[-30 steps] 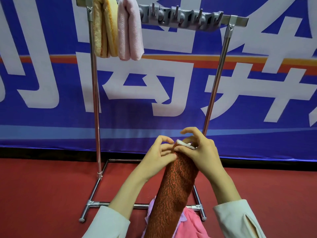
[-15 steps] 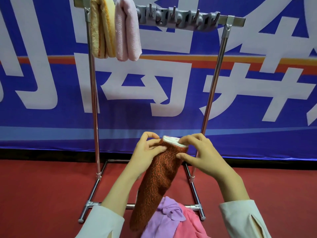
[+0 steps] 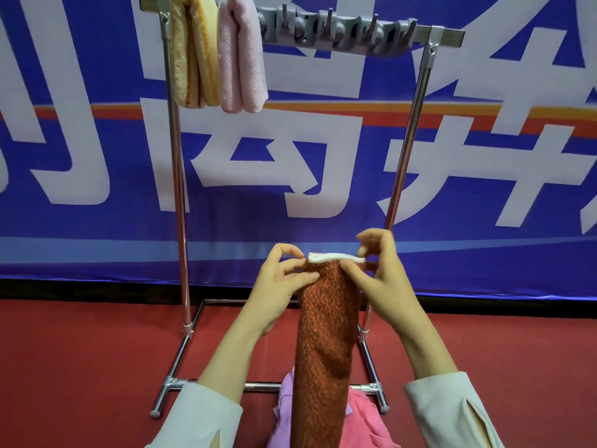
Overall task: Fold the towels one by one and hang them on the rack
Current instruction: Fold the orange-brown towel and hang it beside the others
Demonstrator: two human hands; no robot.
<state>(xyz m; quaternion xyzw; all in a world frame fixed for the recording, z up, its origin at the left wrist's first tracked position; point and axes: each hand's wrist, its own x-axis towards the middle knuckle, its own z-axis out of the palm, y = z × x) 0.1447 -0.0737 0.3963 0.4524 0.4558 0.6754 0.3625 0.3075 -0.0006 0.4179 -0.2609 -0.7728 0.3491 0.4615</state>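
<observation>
Grip: left hand (image 3: pixel 281 286) and right hand (image 3: pixel 387 286) each pinched the red towel (image 3: pixel 326 334) at its top edge.
On rack (image 3: pixel 176 189): yellow towel (image 3: pixel 190 59) and pink towel (image 3: pixel 240 59) hung folded.

**Bright tube, nubbly cloth**

The rack (image 3: pixel 176 189) is polished metal tube, mirror-bright, with duller metal joints. Its hook strip (image 3: pixel 336 29) looks like matt grey plastic. The rust-red towel (image 3: pixel 326 334) is coarse, nubbly cloth flecked with dark, with a soft white rim along its top edge. The yellow-orange towel (image 3: pixel 190 59) is fluffy terry, and the pale pink towel (image 3: pixel 240 59) shows a fine herringbone weave. The lilac cloth (image 3: pixel 284 412) and the bright pink cloth (image 3: pixel 365 418) look smooth and thin. The banner (image 3: pixel 97 221) has a slight sheen. The red floor (image 3: pixel 80 367) is matt.
</observation>
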